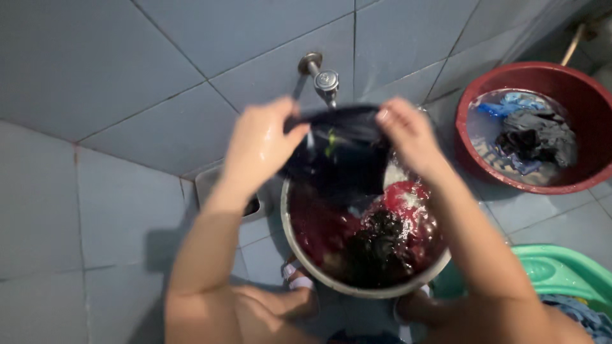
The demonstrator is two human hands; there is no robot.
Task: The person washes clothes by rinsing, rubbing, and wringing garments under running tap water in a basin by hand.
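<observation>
My left hand (pixel 260 143) and my right hand (pixel 408 132) each grip one end of a wet dark garment (pixel 338 150), stretched between them. It hangs just above a metal basin (pixel 299 255) that holds reddish water and more dark clothes (pixel 376 245). A metal wall tap (pixel 322 78) sticks out right behind the garment.
A red basin (pixel 574 79) at the right holds water with blue and grey clothes. A green plastic tub (pixel 561 271) sits at the lower right. A floor drain (pixel 210 181) lies left of the metal basin. Blue tiles cover the wall and floor. My feet are below the basin.
</observation>
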